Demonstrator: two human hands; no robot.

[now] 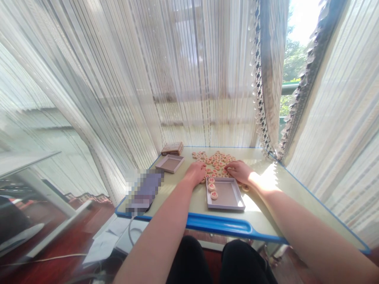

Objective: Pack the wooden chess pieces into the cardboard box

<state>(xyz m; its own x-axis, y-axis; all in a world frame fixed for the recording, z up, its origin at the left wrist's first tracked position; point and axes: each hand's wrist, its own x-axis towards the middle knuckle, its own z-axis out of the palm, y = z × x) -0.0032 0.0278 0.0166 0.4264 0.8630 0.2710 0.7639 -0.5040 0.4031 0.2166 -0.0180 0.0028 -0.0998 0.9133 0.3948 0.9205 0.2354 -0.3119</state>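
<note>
Round pale wooden Chinese chess pieces (218, 159) with red and dark characters lie in a loose heap on a small table. Before them stands a shallow square box tray (227, 194), where three pieces with red marks (214, 195) line the left wall. My left hand (196, 173) rests at the heap's left edge, fingers curled over; what lies under them is hidden. At the right side of the heap, my right hand (239, 171) reaches inward, its fingertips closed at a chess piece (226, 167).
A second shallow box tray (170, 163) lies at the left rear, with a brown box (172, 148) behind it. A pixelated flat object (145, 192) with a cable is on the left. Striped curtains (189, 79) hang beyond the blue-edged table (260, 213).
</note>
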